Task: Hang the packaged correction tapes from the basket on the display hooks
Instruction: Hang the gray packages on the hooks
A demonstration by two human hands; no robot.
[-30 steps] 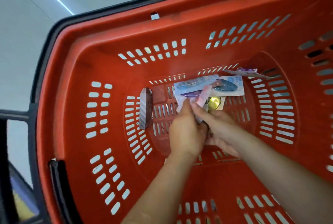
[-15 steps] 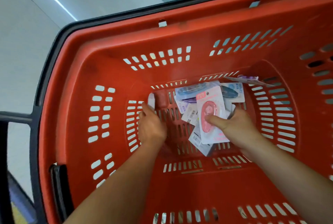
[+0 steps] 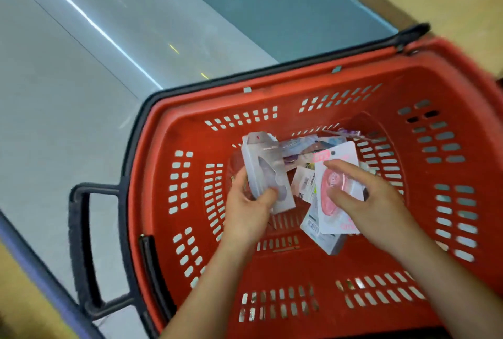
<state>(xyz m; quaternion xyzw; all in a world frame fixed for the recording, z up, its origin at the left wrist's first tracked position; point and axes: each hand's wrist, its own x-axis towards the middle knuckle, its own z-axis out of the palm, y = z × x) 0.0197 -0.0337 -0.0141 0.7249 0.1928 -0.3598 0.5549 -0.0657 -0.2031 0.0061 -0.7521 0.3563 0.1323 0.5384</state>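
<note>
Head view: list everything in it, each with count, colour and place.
basket: one, red with black rim, centre and right.
basket handle: one, black, sticking out at left.
pale lilac package: one, lilac, over the basket's bottom, in the left hand.
pink package: one, pink and white, in the right hand.
loose packages: several, count unclear; blue, white, purple; heaped at the basket's far end.
floor: grey at left, tan at top right.
left hand: one, grips the pale lilac package.
right hand: one, holds the pink package.
</note>
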